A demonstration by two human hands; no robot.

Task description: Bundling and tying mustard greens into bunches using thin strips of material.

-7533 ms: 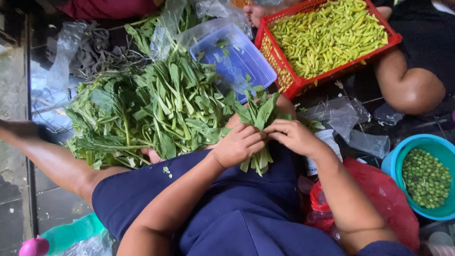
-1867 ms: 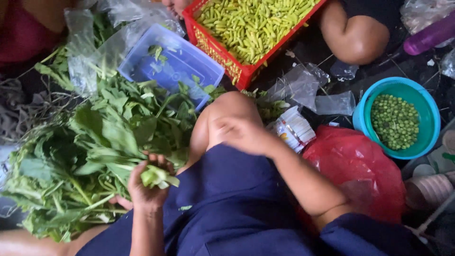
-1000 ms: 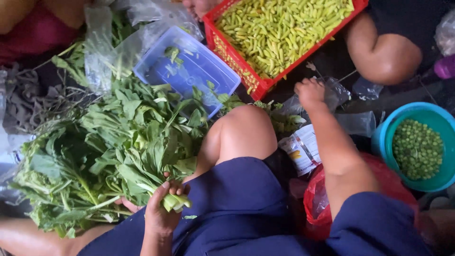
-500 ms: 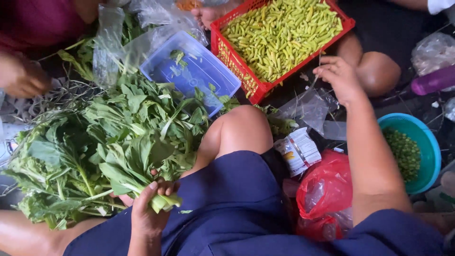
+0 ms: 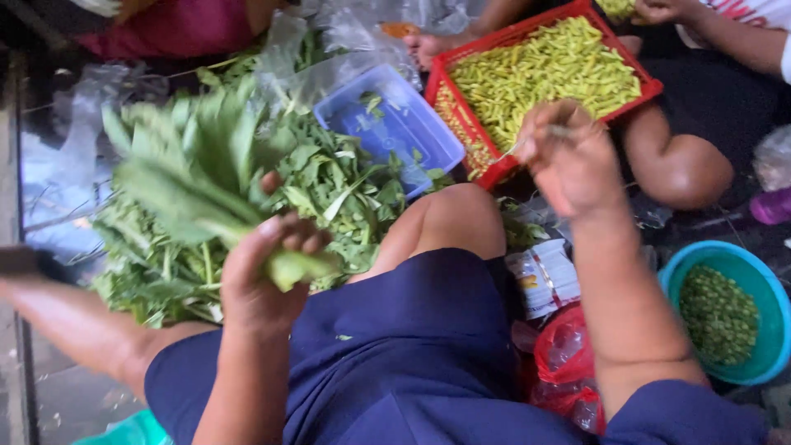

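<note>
Dark, wet ground littered with clear plastic bags carries one big heap of loose leafy greens (image 5: 329, 189) on my left. From my remote seat I count one bunch of greens (image 5: 198, 177) raised above that heap, my left hand (image 5: 268, 276) wrapped tight around its stems. Next come one blue tub (image 5: 387, 124), one red crate of yellow-green pods (image 5: 540, 70), and my right hand (image 5: 568, 156), fingers pinched on something thin I cannot identify. One teal bowl of peas (image 5: 725, 313) sits farthest right.
</note>
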